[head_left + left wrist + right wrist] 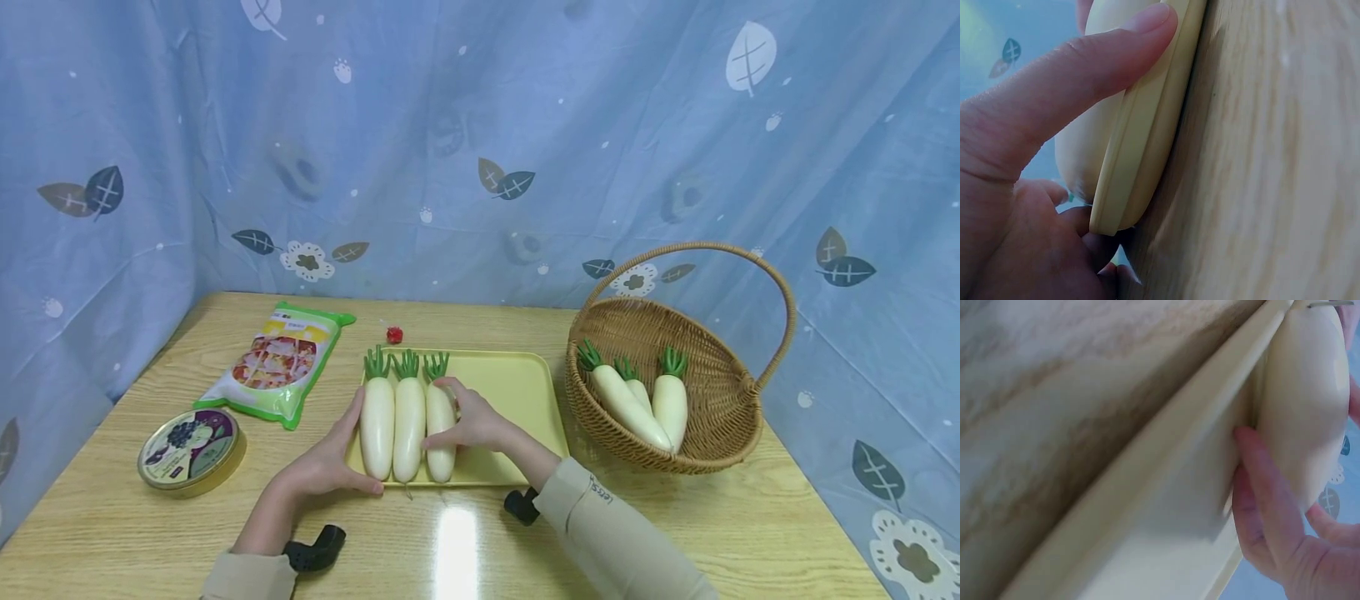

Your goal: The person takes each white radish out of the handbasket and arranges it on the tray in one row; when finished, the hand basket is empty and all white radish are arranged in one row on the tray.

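Three white radishes with green tops lie side by side on a yellow tray: a left one, a middle one and a right one. My right hand grips the right radish, thumb across its upper side and fingers along its right flank. In the right wrist view, the fingertips reach down between this radish and the tray floor. At the tray's near left corner, my left hand holds the edge. Its thumb presses the near rim in the left wrist view, while the other fingers bend beyond the corner, partly hidden.
A wicker basket with a tall handle stands right of the tray, three white radishes inside. To the left are a green-and-white food bag and a round tin. Behind the tray lies a small red object. A blue curtain hangs behind.
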`<move>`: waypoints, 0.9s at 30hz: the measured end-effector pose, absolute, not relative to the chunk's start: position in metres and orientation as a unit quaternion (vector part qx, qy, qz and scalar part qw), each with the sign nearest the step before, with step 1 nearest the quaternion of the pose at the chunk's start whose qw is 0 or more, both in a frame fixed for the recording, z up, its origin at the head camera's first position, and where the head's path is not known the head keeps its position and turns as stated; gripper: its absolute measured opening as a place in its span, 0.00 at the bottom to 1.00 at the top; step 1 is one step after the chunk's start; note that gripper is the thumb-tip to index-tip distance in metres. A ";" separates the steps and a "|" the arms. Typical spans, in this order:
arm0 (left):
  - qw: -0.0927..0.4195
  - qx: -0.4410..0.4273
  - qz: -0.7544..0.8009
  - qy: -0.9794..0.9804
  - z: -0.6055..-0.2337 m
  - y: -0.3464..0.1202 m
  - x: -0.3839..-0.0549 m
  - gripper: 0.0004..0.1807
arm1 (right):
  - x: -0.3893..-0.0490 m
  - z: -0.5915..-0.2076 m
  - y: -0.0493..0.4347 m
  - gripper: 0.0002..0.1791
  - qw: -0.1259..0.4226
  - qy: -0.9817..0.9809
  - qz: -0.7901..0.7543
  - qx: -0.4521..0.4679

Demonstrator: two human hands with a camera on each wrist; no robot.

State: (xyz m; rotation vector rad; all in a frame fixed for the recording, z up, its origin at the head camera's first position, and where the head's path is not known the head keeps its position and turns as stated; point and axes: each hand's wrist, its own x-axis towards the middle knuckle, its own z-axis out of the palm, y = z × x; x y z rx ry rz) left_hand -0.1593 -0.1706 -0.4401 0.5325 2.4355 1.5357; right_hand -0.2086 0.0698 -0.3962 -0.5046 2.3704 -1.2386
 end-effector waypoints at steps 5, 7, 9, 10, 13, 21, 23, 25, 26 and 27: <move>0.107 0.184 0.525 0.824 -0.441 -0.171 -0.160 0.75 | -0.209 -0.393 0.070 0.52 0.185 0.874 -0.391 -0.222; 0.106 0.184 0.523 0.825 -0.441 -0.171 -0.160 0.75 | -0.210 -0.393 0.070 0.53 0.184 0.876 -0.382 -0.229; 0.107 0.184 0.522 0.826 -0.440 -0.171 -0.160 0.75 | -0.209 -0.392 0.070 0.54 0.187 0.878 -0.376 -0.229; 0.107 0.183 0.521 0.827 -0.440 -0.171 -0.160 0.75 | -0.209 -0.392 0.070 0.54 0.188 0.880 -0.373 -0.226; 0.106 0.182 0.521 0.827 -0.440 -0.170 -0.159 0.75 | -0.208 -0.391 0.070 0.54 0.189 0.884 -0.368 -0.219; 0.108 0.177 0.517 0.830 -0.442 -0.171 -0.160 0.75 | -0.205 -0.388 0.073 0.55 0.181 0.881 -0.374 -0.224; 0.107 0.177 0.516 0.831 -0.442 -0.172 -0.160 0.75 | -0.205 -0.389 0.074 0.55 0.180 0.881 -0.378 -0.221; 0.105 0.178 0.514 0.832 -0.442 -0.171 -0.160 0.75 | -0.205 -0.389 0.075 0.55 0.181 0.880 -0.381 -0.217; 0.104 0.178 0.513 0.833 -0.442 -0.171 -0.160 0.75 | -0.204 -0.389 0.075 0.55 0.183 0.878 -0.387 -0.216; 0.103 0.179 0.513 0.833 -0.442 -0.171 -0.160 0.75 | -0.204 -0.389 0.076 0.55 0.184 0.877 -0.389 -0.214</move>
